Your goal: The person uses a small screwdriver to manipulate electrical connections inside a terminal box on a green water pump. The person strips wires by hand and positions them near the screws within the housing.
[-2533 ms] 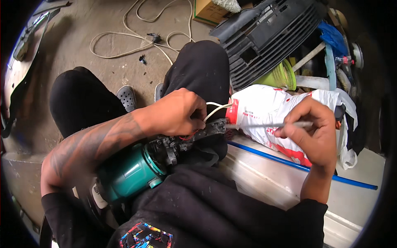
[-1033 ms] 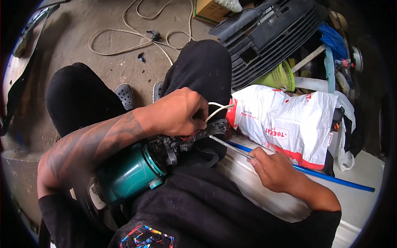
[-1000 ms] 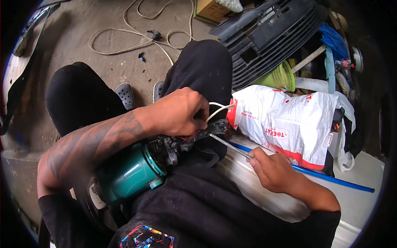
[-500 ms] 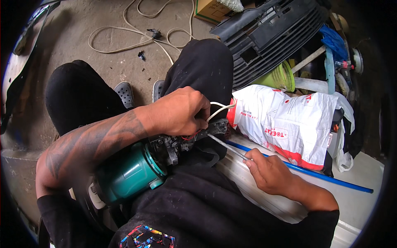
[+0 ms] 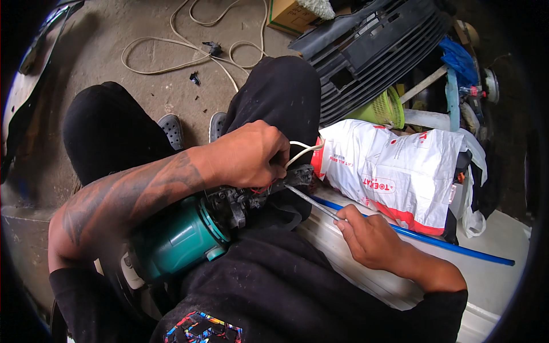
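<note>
Across my lap lies a green power tool point(image 5: 177, 237) with its dark inner housing point(image 5: 231, 208) opened up, thin red wires showing. My left hand point(image 5: 264, 155) is closed over the far end of this housing, thumb and fingers pinched together. What sits between those fingers is hidden. A white cord point(image 5: 303, 150) loops out beside them. In my right hand point(image 5: 372, 237), fingers closed, is a thin metal rod point(image 5: 314, 203) like a screwdriver's shaft. Its tip reaches the housing just below my left fingertips; its other end is hidden in my palm.
To the right, a white and red plastic sack point(image 5: 389, 177) lies by a blue tube point(image 5: 457, 247) on a pale ridged surface point(image 5: 492, 286). Beyond are a green basket point(image 5: 386, 108), a black car grille point(image 5: 377, 51) and a cardboard box point(image 5: 289, 16). A cord point(image 5: 171, 39) is looped on the floor.
</note>
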Tool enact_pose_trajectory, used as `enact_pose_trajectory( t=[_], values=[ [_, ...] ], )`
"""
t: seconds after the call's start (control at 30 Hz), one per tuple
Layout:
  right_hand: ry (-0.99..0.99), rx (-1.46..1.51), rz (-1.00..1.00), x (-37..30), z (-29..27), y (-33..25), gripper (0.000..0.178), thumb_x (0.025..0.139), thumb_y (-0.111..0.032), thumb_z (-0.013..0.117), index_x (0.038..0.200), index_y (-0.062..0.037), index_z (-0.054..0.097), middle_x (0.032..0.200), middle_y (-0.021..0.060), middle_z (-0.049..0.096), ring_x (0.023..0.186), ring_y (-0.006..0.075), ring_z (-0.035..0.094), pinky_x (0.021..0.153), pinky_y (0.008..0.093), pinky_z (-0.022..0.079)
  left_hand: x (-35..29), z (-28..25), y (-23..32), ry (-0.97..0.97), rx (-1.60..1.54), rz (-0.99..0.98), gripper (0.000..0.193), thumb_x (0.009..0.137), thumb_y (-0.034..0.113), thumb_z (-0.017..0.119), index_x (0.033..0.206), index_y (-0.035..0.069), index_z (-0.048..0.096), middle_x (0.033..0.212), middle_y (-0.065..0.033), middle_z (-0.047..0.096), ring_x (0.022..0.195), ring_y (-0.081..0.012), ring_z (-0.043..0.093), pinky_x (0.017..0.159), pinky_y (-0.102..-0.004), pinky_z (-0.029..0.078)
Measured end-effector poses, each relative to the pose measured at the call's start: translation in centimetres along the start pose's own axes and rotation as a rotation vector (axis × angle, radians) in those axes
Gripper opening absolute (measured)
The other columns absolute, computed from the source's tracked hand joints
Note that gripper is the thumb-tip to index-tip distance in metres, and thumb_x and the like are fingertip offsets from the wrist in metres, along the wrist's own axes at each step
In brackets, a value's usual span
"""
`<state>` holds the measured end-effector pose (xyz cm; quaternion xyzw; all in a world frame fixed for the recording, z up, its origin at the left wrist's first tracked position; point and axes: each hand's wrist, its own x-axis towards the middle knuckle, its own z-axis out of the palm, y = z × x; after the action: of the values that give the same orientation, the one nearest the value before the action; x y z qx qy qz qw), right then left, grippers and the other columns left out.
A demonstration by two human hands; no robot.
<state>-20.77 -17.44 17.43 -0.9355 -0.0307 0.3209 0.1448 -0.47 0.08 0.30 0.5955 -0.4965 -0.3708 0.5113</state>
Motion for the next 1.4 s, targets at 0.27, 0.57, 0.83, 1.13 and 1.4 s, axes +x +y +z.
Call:
enact_pose_trajectory(
  t=[0.27,0.57,0.83,1.13,1.4],
  values=[
    [-0.024,0.116,0.165,0.1,-0.7,-0.7,0.014,0.101,-0.011,0.054,0.108,-0.0007,0.048,0.057,0.0197,0.055,0.05,0.0418,0.056,0.049,0.0517,0.041,0.3,0.5,0.1,-0.017,0.046,0.0,0.015,0.081,0.01,0.071,0.09,-0.002,0.072,0.074,-0.0189,0.071,0.079,-0.0361,0.072,0.075,-0.0415,0.056],
    [-0.049,0.091,0.231,-0.3,-0.9,-1.2,0.016,0.1,-0.014,0.054,0.109,-0.0033,0.048,0.06,0.0227,0.059,0.055,0.0455,0.059,0.051,0.0556,0.043,0.1,0.2,1.6,-0.105,0.081,-0.093,0.017,0.084,0.013,0.071,0.092,-0.002,0.067,0.087,-0.0205,0.069,0.086,-0.0393,0.068,0.077,-0.0442,0.054],
    [-0.034,0.187,0.135,-0.3,-0.9,1.0,0.015,0.099,-0.017,0.054,0.106,-0.0047,0.051,0.07,0.0226,0.063,0.066,0.0444,0.064,0.06,0.0545,0.047,-0.1,-0.1,1.5,-0.127,0.1,-0.079,0.017,0.085,0.013,0.07,0.091,-0.002,0.065,0.084,-0.0203,0.068,0.084,-0.0391,0.068,0.075,-0.0445,0.053],
    [0.468,0.774,0.23,6.7,8.9,7.3,0.043,0.093,-0.038,0.073,0.093,-0.0019,0.051,0.075,0.0038,0.057,0.067,0.0097,0.054,0.061,0.0314,0.047,-1.4,-0.6,2.7,-0.04,0.125,-0.096,0.018,0.085,0.011,0.073,0.089,-0.002,0.062,0.08,-0.0197,0.064,0.078,-0.0384,0.067,0.069,-0.0432,0.051],
    [0.684,1.29,0.039,11.0,9.3,2.5,0.04,0.091,-0.019,0.079,0.087,-0.0062,0.041,0.073,-0.0007,0.048,0.059,0.0057,0.054,0.055,0.0246,0.048,-2.7,-3.5,3.6,-0.037,-0.133,-0.288,0.017,0.087,0.011,0.076,0.091,-0.001,0.066,0.078,-0.0095,0.066,0.072,-0.0173,0.064,0.068,-0.0331,0.051]
  ],
)
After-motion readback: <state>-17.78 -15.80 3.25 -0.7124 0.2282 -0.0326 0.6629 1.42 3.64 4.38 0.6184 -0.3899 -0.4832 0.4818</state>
